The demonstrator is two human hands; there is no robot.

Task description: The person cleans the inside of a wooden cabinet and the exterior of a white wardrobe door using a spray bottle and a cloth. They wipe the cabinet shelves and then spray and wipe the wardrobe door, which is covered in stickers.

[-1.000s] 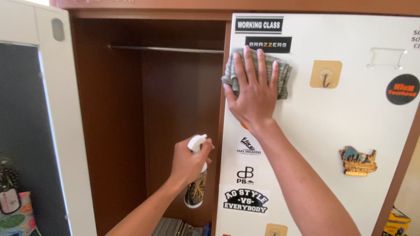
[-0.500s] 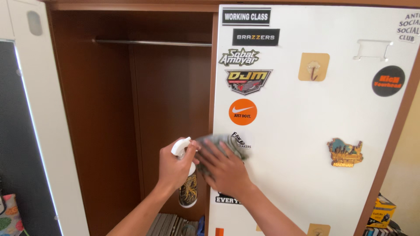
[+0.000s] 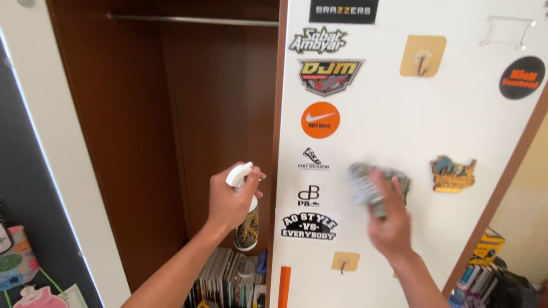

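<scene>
The right hand [image 3: 390,225] is pressing a crumpled grey cloth [image 3: 371,181] flat against the white wardrobe door [image 3: 456,114], fingers clenched over the cloth's lower edge; hand and cloth are blurred, so the wipe appears to be under way at this instant. The cloth is sitting in the door's middle band, between the small black-and-white stickers [image 3: 313,197] near the hinge edge and the coloured relief magnet [image 3: 452,174] to its right — touching neither, as far as the blur allows. The left hand [image 3: 228,197] is grasping a spray bottle [image 3: 245,219] with a white trigger head, held upright in front of the open wardrobe interior [image 3: 171,142], just beside the door's brown edge; whether a finger is actually pulling the trigger, I cannot tell. Judgement on progress: no streaks, droplets or dirt lines are showing anywhere on the door, so cleaned and uncleaned areas cannot be separated by sight. The cloth is working at mid-height, and the panel below it, around the small tan adhesive hook [image 3: 345,261] and the orange strip [image 3: 283,285], is looking no different from the panel above. The hanging rail [image 3: 194,20] and the stacked books [image 3: 228,279] at the bottom of the wardrobe are lying untouched — no hand is near them.
</scene>
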